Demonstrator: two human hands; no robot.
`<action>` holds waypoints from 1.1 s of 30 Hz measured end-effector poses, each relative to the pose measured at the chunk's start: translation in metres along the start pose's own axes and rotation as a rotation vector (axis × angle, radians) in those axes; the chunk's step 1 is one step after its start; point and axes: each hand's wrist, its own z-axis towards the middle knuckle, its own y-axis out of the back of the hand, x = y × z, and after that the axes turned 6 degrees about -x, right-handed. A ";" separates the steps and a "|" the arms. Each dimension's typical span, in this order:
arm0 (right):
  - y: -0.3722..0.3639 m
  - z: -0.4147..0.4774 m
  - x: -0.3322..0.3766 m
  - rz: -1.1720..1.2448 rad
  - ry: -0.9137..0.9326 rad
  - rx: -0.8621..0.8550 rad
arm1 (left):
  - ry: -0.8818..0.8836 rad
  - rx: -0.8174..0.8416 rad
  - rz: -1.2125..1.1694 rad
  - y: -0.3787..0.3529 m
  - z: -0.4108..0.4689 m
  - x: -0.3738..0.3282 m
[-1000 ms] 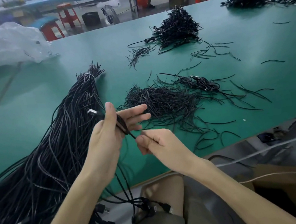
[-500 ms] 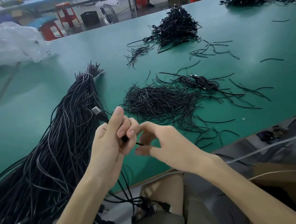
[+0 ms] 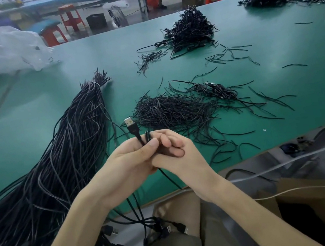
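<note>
Both hands had closed together since half a second before: my right hand (image 3: 176, 155) now pressed against my left hand (image 3: 128, 162), where a small gap had been. My left thumb and forefinger pinched a black USB cable (image 3: 138, 137) just below its plug (image 3: 130, 124), which stood tilted up and away above my knuckles. My right fingers curled round a small loop of the same cable, touching the left fingers. Slack dropped from between my palms, past the near edge of the green table (image 3: 309, 80), toward my lap. A long tied bundle of black cables (image 3: 72, 149) lay to the left, and a loose pile of black ties (image 3: 172, 110) sat just beyond my hands. Bare green surface stayed open to the right — and farther back, between the piles.
</note>
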 end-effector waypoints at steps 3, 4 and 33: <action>-0.005 -0.003 -0.001 0.043 0.040 -0.045 | -0.008 0.051 -0.016 0.004 0.000 -0.002; -0.007 -0.004 -0.002 0.059 0.050 -0.064 | -0.004 0.057 -0.010 0.005 0.000 -0.004; -0.021 -0.020 0.000 0.239 0.116 -0.161 | 0.018 0.174 0.080 0.008 -0.011 -0.022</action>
